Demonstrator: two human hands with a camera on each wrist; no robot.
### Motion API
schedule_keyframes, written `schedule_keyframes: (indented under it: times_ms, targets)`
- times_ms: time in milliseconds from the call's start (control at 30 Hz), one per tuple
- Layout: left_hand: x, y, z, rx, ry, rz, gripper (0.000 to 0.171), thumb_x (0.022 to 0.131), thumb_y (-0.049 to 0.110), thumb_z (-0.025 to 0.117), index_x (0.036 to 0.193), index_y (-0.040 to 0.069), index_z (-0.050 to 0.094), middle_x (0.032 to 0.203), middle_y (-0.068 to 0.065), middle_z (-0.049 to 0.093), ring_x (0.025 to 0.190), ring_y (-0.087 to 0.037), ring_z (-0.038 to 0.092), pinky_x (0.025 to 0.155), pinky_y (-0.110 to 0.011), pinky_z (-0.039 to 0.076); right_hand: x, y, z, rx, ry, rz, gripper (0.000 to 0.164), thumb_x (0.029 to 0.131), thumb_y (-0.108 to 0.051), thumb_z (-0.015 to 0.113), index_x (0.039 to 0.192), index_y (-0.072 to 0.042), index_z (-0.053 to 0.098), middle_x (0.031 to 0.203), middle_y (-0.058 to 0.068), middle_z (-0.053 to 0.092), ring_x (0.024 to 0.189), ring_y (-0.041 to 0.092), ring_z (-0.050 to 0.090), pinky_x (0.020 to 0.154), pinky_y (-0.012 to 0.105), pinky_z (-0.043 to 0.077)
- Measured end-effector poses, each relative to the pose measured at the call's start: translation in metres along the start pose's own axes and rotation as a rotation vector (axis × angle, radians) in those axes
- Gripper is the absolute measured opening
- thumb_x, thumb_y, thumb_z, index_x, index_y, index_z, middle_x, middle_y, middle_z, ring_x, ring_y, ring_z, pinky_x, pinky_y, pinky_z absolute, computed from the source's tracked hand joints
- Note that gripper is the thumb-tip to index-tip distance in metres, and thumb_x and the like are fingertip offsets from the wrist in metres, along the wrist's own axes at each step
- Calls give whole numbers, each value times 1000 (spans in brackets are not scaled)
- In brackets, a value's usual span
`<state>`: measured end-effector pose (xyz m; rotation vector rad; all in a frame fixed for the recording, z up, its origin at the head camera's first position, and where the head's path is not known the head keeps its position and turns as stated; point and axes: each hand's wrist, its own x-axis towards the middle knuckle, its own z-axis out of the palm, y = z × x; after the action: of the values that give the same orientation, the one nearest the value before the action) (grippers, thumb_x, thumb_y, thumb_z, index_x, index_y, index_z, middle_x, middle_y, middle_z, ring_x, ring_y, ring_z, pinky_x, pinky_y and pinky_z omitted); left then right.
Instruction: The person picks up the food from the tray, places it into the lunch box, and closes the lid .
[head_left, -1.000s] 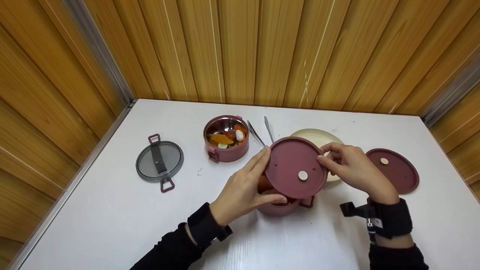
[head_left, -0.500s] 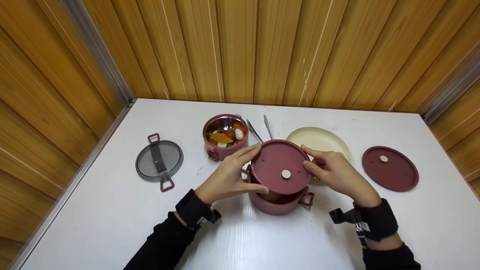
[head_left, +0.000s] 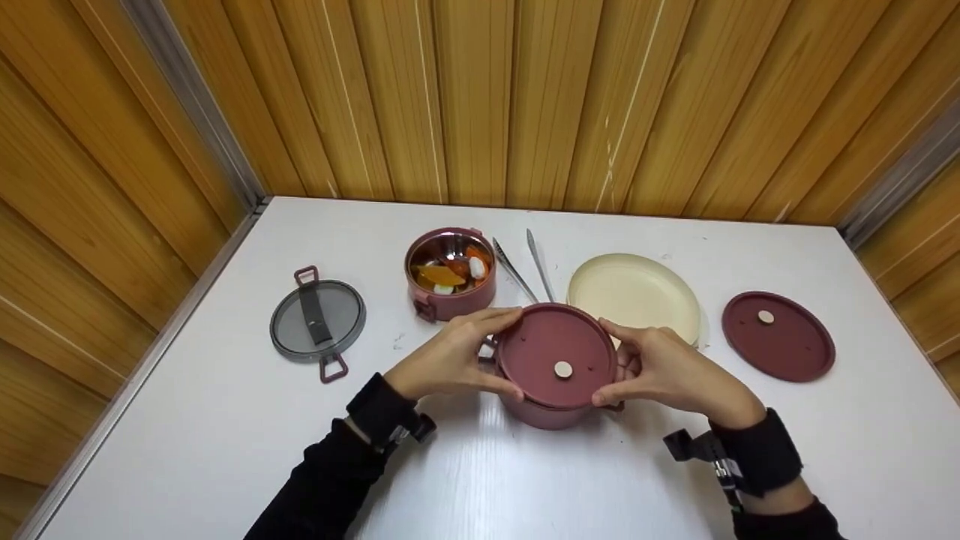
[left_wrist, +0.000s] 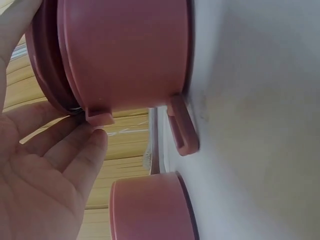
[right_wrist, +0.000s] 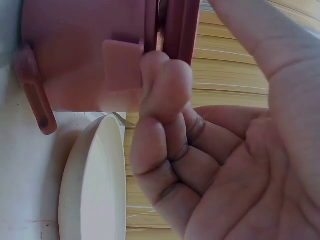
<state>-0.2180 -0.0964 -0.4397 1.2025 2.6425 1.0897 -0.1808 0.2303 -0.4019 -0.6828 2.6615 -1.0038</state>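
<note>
White table [head_left: 187, 450] bears a pot [left_wrist: 127, 55] before yellowish panels [head_left: 480, 105].

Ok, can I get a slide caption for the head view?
Left hand and right hand hold a maroon lid over a pot, a cream plate lying beyond.

A grey lid [head_left: 318, 321] (dark-strapped) lies well apart from a cream plate [head_left: 636, 294].

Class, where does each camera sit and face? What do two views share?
Head: on the head, facing forward-down at lid and pot; left grip, right grip, sleeves show.
Left wrist: worn there, facing pot; left grip shows.
Right wrist: worn there, facing pot and plate; right grip shows.
Head and right wrist share the plate.
</note>
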Motion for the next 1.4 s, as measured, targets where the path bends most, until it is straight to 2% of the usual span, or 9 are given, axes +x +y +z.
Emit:
schedule_keyframes:
  times_ms: [267, 500, 767, 1000, 1167, 1400]
  targets:
    - [-2, -4, 1, -1, -26, -30, 115, 71, 47, 100, 163, 5, 45, 165, -12, 52, 154, -27, 49, 128, -43, 41, 3, 2, 6, -26, 4, -18, 113, 73, -41, 99, 156, 13, 44, 70, -9, 62, 64, 0, 55, 60, 18, 48]
    - [-4, -3, 0, 29, -40, -78, 117, 69, 49, 100, 164, 8, 45, 167, -12, 49, 156, -32, 45, 130, -51, 37, 5, 2, 10, -51, 13, -15, 112, 72, -41, 99, 156, 12, 46, 69, -10, 58, 62, -1, 52, 59, 18, 46]
    - [-3, -7, -1, 21, -44, -53, 115, 68, 44, 102, 161, 4, 48, 164, -15, 53, 152, -30, 51, 127, -45, 42, 5, 2, 10, -77, 15, -25, 111, 73, -44, 98, 155, 10, 48, 69, -9, 59, 62, -1, 51, 59, 19, 46]
    - [-3, -5, -2, -1, -62, -82, 113, 71, 44, 101, 163, 8, 46, 166, -11, 50, 156, -29, 46, 130, -47, 39, 3, 2, 7, -97, 23, -6, 105, 72, -46, 98, 153, 4, 55, 73, 1, 61, 63, 1, 49, 58, 20, 43]
    - [-2, -5, -2, -26, -68, -72, 111, 73, 41, 100, 164, 9, 45, 167, -11, 49, 158, -28, 44, 130, -47, 38, 2, 3, 5, -110, 37, 2, 102, 72, -48, 98, 150, 4, 58, 75, 1, 62, 66, 2, 49, 60, 20, 43]
    - [-3, -5, -2, -25, -72, -91, 112, 72, 42, 100, 164, 10, 45, 168, -10, 48, 157, -28, 44, 130, -47, 37, 3, 2, 4, -118, 24, 9, 102, 72, -50, 98, 149, 4, 58, 74, -1, 61, 66, 3, 51, 62, 20, 44]
